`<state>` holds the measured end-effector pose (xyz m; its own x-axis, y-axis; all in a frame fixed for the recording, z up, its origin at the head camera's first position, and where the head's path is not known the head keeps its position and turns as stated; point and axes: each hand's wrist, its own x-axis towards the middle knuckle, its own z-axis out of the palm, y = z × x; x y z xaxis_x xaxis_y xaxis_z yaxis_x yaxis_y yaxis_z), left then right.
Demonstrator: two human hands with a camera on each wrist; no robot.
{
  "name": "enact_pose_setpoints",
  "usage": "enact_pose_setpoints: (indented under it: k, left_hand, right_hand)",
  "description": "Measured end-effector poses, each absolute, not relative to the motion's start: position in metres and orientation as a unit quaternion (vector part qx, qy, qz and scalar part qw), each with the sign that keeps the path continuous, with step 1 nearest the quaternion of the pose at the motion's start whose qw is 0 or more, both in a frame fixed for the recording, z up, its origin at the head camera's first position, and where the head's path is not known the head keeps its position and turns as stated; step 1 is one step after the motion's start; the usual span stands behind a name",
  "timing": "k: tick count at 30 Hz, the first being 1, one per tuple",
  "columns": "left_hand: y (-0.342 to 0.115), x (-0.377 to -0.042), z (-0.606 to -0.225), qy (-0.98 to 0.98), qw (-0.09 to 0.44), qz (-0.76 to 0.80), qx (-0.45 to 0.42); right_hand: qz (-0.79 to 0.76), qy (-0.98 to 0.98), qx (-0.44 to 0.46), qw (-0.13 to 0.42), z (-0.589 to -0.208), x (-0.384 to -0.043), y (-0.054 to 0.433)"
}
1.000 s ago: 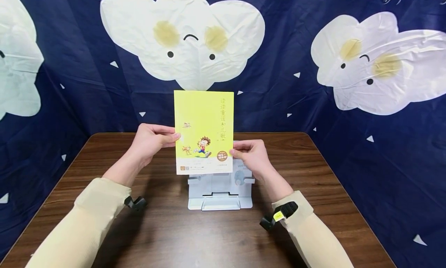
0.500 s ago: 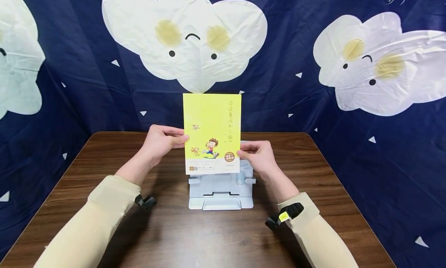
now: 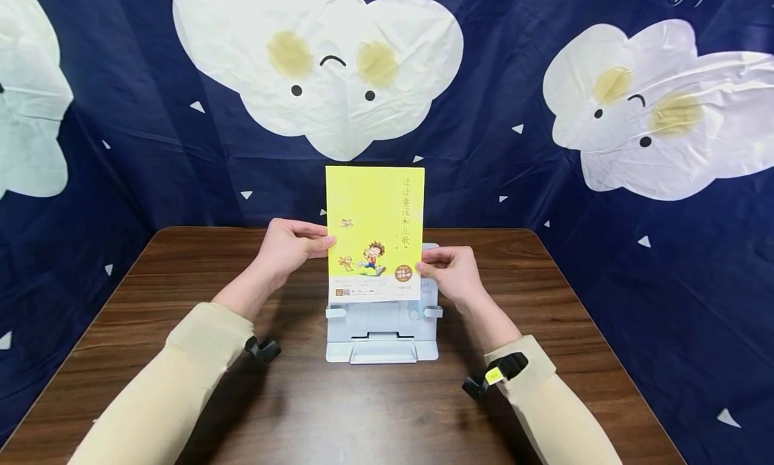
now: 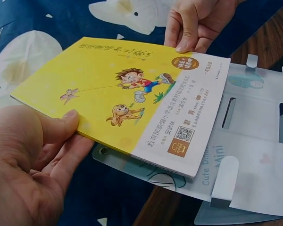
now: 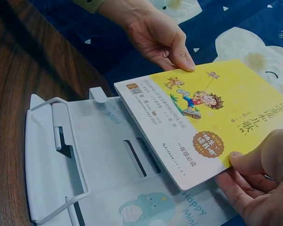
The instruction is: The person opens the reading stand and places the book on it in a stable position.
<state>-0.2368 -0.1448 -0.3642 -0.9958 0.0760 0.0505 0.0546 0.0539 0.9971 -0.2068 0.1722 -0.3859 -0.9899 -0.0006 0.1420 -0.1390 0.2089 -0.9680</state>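
A thin yellow book [image 3: 375, 216] with a white lower band and a cartoon boy on its cover is held upright in front of a pale book stand [image 3: 382, 320]. My left hand [image 3: 290, 250] pinches the book's left edge between thumb and fingers. On the opposite edge, lower down, my right hand [image 3: 453, 273] pinches it the same way. In the left wrist view, a gap shows between the book's bottom edge and the stand's side clip [image 4: 225, 181]. The book hides much of the stand's upper back plate, which bears dinosaur prints and lettering.
The stand rests on a dark wooden table [image 3: 290, 411], with a front ledge [image 3: 383, 351] and two side clips. Behind the table hangs a dark blue cloth [image 3: 496, 209] printed with white clouds. A black wrist camera [image 3: 263, 349] sits at my left cuff.
Both hands have carried the book to the right and slightly down, so it now stands more squarely over the stand. The grip on both edges is unchanged, and the stand stays put.
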Motion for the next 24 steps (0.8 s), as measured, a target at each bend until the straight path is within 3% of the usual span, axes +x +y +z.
enact_pose_setpoints:
  k: [24]
  left_hand:
    - [-0.136, -0.229, -0.387, 0.777, -0.015, 0.626, 0.061]
  right_hand:
    - [0.573, -0.814, 0.058, 0.084, -0.410, -0.195, 0.180]
